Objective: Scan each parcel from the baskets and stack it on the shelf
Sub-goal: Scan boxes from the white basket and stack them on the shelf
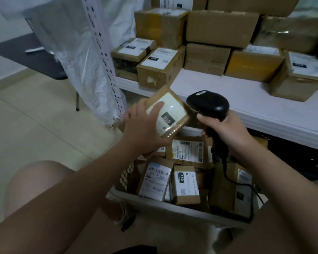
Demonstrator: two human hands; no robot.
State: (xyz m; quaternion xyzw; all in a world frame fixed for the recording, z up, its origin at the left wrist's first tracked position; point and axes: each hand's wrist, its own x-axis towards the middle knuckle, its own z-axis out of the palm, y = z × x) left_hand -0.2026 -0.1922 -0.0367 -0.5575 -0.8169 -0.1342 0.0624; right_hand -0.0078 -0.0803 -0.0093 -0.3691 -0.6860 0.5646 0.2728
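1. Head view: the left hand [143,129] holds a small parcel [168,110] in the air above the far end of the basket [126,176], just in front of the shelf's [246,99] front edge.
2. Its thumb lies across the parcel's white label and the other fingers curl round the underside; the label faces up and is tilted.
3. The right hand [226,132] is wrapped round the handle of a black scanner [207,103], fingers closed tight on it.
4. The scanner head sits just beside the parcel's right edge; I cannot tell whether they touch.
5. A black cable [231,180] runs from the handle down over the basket's right side.
6. The basket is packed with brown labelled parcels: one marked "150" [185,184] near the near rim, one with barcodes [154,180] to its left, a larger one [188,151] at the far end.
7. Cardboard boxes [158,70] stand on the shelf, some at the left front corner, others stacked along the back.
8. A perforated white post [103,57] rises at the shelf's left end, draped with clear plastic sheet [72,43].
9. A dark table [26,55] stands on the tiled floor, far left.
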